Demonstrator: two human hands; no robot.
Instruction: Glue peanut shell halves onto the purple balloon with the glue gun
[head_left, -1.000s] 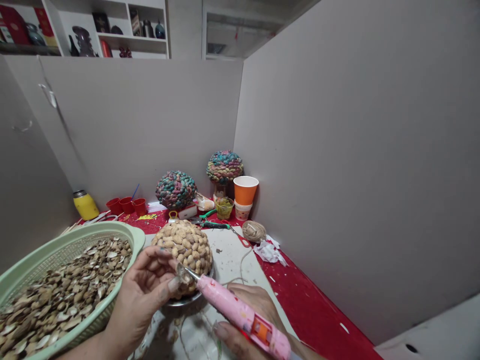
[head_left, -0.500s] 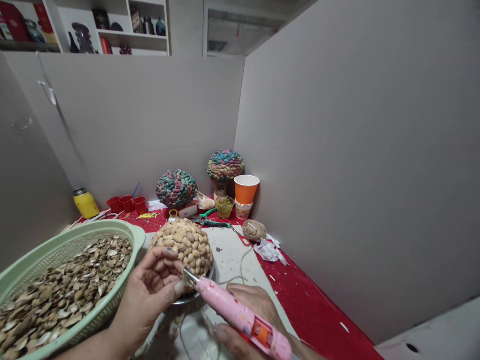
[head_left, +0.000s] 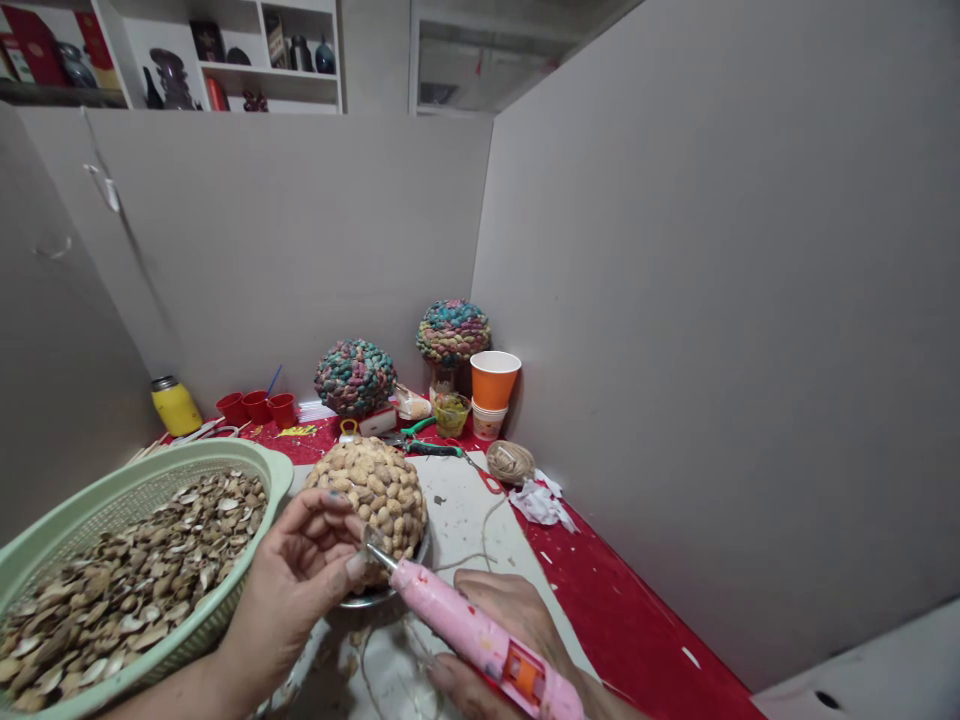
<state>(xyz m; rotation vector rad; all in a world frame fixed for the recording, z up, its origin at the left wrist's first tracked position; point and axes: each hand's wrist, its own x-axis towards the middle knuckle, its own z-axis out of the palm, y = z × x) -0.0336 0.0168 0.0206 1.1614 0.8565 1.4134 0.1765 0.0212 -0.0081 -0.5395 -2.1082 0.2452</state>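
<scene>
My right hand (head_left: 510,625) is wrapped round a pink hot glue gun (head_left: 457,610) with an orange switch, its metal nozzle pointing up and left. At the nozzle, the thumb and fingers of my left hand (head_left: 311,560) pinch a small piece that looks like a peanut shell, mostly hidden. Just behind both hands, a ball covered in peanut shells (head_left: 382,485) sits in a shiny metal bowl (head_left: 367,602). To the left stands a pale green plastic basket (head_left: 281,470) full of loose peanut shells (head_left: 150,570).
Two coloured shell-covered balls (head_left: 355,377) stand at the back, one raised on a stem. Near them are an orange paper cup (head_left: 495,380), green-handled pliers (head_left: 435,449), a twine ball (head_left: 511,463), crumpled tissue (head_left: 541,503), small red cups (head_left: 257,407) and a yellow bottle (head_left: 175,405). Grey partitions surround the table.
The view has shifted very slightly. The glue gun's nozzle stays at my left fingertips, and the piece there appears tilted a little differently. Both hands otherwise keep their places.
</scene>
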